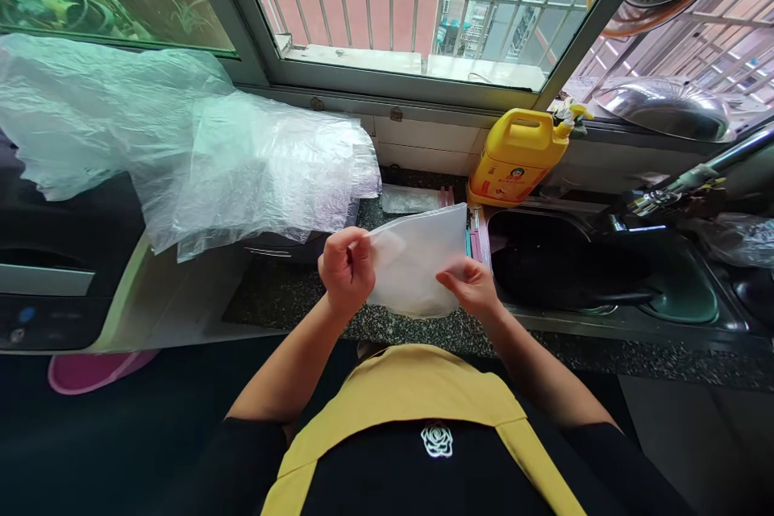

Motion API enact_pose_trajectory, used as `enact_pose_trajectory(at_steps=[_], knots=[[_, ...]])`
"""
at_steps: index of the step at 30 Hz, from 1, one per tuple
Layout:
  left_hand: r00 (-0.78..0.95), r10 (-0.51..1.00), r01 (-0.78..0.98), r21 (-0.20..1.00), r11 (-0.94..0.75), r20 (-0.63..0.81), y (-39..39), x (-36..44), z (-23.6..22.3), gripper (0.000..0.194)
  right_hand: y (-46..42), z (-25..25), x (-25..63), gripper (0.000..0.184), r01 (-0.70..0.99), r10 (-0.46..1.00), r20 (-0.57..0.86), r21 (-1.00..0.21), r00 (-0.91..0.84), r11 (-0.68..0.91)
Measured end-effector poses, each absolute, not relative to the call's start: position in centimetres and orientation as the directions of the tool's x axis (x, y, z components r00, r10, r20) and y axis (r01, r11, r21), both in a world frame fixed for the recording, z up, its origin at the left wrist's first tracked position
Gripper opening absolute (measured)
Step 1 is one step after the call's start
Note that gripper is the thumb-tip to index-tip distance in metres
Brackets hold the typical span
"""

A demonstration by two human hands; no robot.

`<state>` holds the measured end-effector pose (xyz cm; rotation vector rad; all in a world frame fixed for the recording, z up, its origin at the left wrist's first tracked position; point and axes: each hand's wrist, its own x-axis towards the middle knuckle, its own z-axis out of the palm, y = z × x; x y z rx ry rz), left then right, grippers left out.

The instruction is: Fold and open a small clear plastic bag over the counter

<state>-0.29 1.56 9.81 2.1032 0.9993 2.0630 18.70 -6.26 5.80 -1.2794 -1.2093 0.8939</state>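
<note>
A frosted, translucent plastic bag is stretched between my two hands above the speckled countertop. My left hand pinches its upper left corner, fingers curled in. On the other side, my right hand grips the bag's right edge, with the thumb over the front face. Whether anything is inside the bag I cannot tell. Just behind it lies a flat clear packet on the counter. Pink and teal items show partly past its right edge, next to the sink.
Crumpled clear plastic sheets cover the left side. A yellow jug stands behind the sink, which holds a dark pan. A faucet reaches in from the right. A black appliance stands far left.
</note>
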Motion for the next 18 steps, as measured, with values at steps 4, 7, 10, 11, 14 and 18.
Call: enact_pose_trajectory(at_steps=[4, 7, 10, 11, 14, 18], knots=[[-0.151, 0.487, 0.39, 0.504, -0.77, 0.86, 1.6, -0.1, 9.8, 0.015, -6.8, 5.9, 18.6, 0.04, 0.086, 0.958, 0.175, -0.983, 0.228, 0.16], [-0.174, 0.497, 0.369, 0.524, -0.767, 0.85, 1.7, -0.1, 9.7, 0.017, -7.4, 4.8, 18.2, 0.065, -0.116, 0.987, 0.083, -0.988, 0.134, 0.099], [-0.18, 0.529, 0.379, 0.554, -0.741, 0.83, 1.8, -0.2, 9.5, 0.023, -8.1, 2.9, 17.9, 0.056, -0.128, 0.998, -0.058, -0.99, 0.015, -0.055], [-0.188, 0.544, 0.381, 0.571, -0.727, 0.818, 1.8, -0.2, 9.5, 0.024, -8.4, 2.2, 17.8, 0.048, -0.098, 0.996, -0.084, -0.992, 0.01, -0.082], [-0.209, 0.567, 0.337, 0.603, -0.723, 0.797, 2.0, -0.2, 9.6, 0.022, -8.9, 1.0, 18.1, 0.036, -0.014, 0.997, -0.054, -0.998, 0.049, -0.054], [-0.184, 0.555, 0.27, 0.585, -0.765, 0.811, 1.9, -0.1, 9.6, 0.016, -8.4, 2.0, 19.3, 0.044, 0.062, 0.999, 0.009, -0.998, 0.038, 0.006]])
